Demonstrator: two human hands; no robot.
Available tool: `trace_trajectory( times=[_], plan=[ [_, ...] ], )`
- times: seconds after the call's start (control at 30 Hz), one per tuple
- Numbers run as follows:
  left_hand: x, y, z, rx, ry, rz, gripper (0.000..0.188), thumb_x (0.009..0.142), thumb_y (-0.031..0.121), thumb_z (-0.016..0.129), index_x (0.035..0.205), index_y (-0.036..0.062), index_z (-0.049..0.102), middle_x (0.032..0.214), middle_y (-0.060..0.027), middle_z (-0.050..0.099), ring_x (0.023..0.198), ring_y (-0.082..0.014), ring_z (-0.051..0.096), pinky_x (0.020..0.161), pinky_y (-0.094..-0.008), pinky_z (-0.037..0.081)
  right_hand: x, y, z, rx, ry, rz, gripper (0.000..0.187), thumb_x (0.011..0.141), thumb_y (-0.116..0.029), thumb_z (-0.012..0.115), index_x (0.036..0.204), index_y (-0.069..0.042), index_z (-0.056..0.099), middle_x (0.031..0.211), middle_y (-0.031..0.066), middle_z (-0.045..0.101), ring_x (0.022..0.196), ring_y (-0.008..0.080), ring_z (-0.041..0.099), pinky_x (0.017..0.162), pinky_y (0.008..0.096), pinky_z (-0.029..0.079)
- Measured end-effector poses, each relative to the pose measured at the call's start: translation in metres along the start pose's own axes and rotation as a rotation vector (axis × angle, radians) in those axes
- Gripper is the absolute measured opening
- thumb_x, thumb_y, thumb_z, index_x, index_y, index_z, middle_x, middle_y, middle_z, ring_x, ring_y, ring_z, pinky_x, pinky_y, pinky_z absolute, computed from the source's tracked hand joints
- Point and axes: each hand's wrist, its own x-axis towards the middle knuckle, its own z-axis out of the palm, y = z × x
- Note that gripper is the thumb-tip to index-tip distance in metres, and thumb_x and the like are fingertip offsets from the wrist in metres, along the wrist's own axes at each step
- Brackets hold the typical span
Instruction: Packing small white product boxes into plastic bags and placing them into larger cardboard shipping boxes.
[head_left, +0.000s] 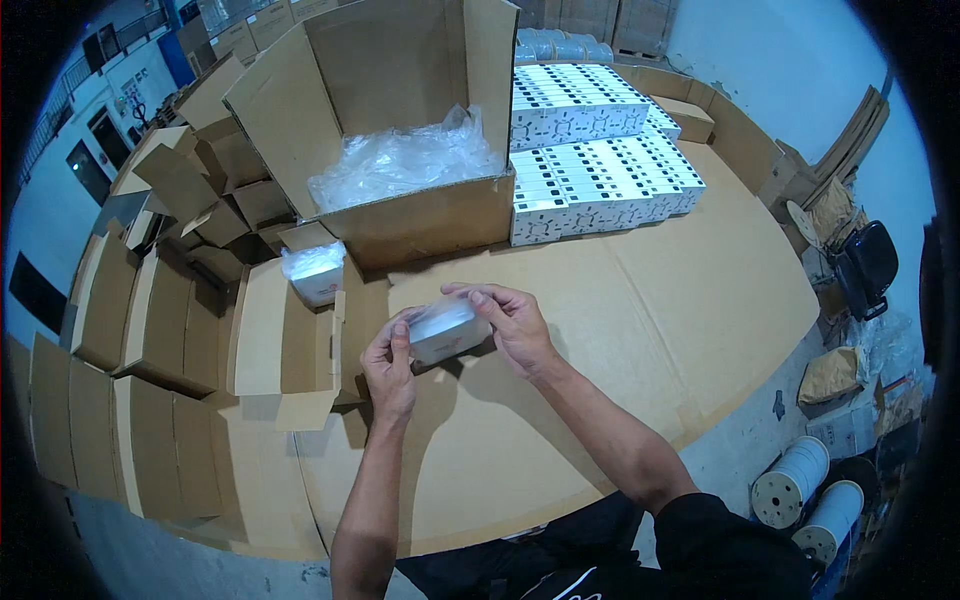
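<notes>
Between my two hands is a small white box [446, 340] in a clear plastic bag, held above the cardboard-covered table. My left hand [389, 368] closes on its left end, thumb on top. At the right end, my right hand [518, 328] pinches the bag's plastic near the upper edge. Just left of my left hand stands an open brown carton [262, 325]. Another white box wrapped in clear plastic [316, 274] sits at that carton's far end.
A large open cardboard box [430, 225] filled with clear plastic bags [410, 165] stands beyond my hands. Stacked white boxes [600, 185] are to its right. Several open cartons [165, 320] crowd the left. White cable spools [790, 483] stand on the floor at right.
</notes>
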Motion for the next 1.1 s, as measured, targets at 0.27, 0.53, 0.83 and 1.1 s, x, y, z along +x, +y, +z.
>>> trace_trajectory(
  times=[0.27,0.53,0.83,1.1],
  plan=[
    [0.005,-0.017,-0.004,-0.236,-0.06,0.003,0.042,0.107,0.032,0.048,0.125,-0.0028,0.062,0.122,-0.0111,0.065,0.114,-0.0186,0.059,0.101,-0.0346,0.047,0.001,-0.004,-0.001,-0.07,-0.052,0.019,0.03,0.099,-0.019,0.064,0.122,0.001,0.068,0.112,0.0074,0.07,0.103,0.012,0.063,0.089,0.0279,0.053],
    [0.003,0.008,0.009,-0.108,-0.117,-0.031,0.038,0.092,0.021,0.075,0.122,0.0001,0.063,0.123,-0.0124,0.065,0.112,-0.0182,0.061,0.097,-0.0323,0.049,-0.005,-0.016,-0.005,-0.254,-0.121,0.092,0.04,0.09,-0.011,0.073,0.128,-0.003,0.064,0.113,0.0056,0.069,0.103,0.0134,0.063,0.09,0.0293,0.052],
    [0.005,0.0,-0.006,-0.052,-0.111,-0.16,0.013,0.092,0.012,0.073,0.1,0.002,0.072,0.111,-0.0062,0.07,0.089,-0.0108,0.064,0.072,-0.0251,0.054,0.0,-0.017,-0.016,-0.356,-0.164,0.075,0.018,0.091,-0.008,0.071,0.108,-0.001,0.074,0.105,0.0055,0.072,0.093,0.0103,0.063,0.081,0.0278,0.051],
    [0.008,-0.011,-0.013,-0.084,-0.077,0.01,0.01,0.09,0.013,0.075,0.092,0.0031,0.073,0.103,-0.0041,0.07,0.083,-0.0083,0.061,0.069,-0.0233,0.05,0.003,-0.02,-0.018,-0.37,-0.206,-0.039,0.007,0.091,-0.008,0.071,0.087,-0.002,0.07,0.109,0.0124,0.071,0.098,0.015,0.062,0.089,0.0317,0.048]
  ],
)
